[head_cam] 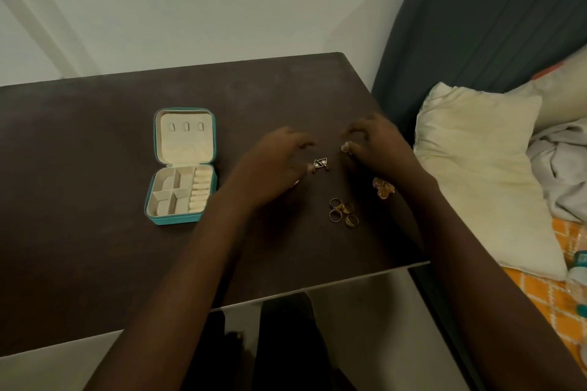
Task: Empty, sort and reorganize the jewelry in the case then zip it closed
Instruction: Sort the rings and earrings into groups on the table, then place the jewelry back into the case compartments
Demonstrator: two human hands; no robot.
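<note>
A small teal jewelry case (213, 149) lies open on the dark table (95, 143), its cream compartments bare. Right of it, a pair of triangular earrings (320, 165) sits between my hands. My left hand (273, 162) hovers palm down with fingers loosely curled, its fingertips beside the earrings. My right hand (374, 143) pinches a small pale jewelry piece (345, 147) at its fingertips. Several gold rings (343, 213) cluster nearer to me. A gold ornament (382, 187) lies partly under my right wrist.
The table's right edge meets a bed with a cream pillow (476, 168), crumpled cloth (559, 165) and an orange patterned sheet (546, 292). A dark headboard (476, 25) rises behind. A white wall stands beyond the table.
</note>
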